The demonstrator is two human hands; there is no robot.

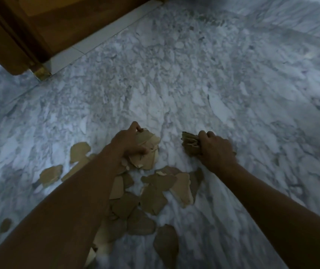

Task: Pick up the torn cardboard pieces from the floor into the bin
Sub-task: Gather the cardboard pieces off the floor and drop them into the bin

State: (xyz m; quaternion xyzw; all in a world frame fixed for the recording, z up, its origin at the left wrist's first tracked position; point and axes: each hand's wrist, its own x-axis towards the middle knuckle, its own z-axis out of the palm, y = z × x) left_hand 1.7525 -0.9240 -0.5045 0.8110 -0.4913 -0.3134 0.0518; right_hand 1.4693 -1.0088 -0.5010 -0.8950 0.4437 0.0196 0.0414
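Note:
Several torn brown cardboard pieces (156, 195) lie scattered on the marble floor (194, 84), mostly in the lower middle and lower left. My left hand (127, 142) grips a stack of flat cardboard pieces (147, 150) just above the floor. To its right, my right hand (215, 150) holds a crumpled bunch of cardboard (190, 143), fingers curled round it. No bin is in view.
A wooden door and its frame (29, 32) stand at the upper left, with a white threshold strip (89, 43) along its base. A few stray pieces (51, 174) lie further left. The floor stretches away to the right and back.

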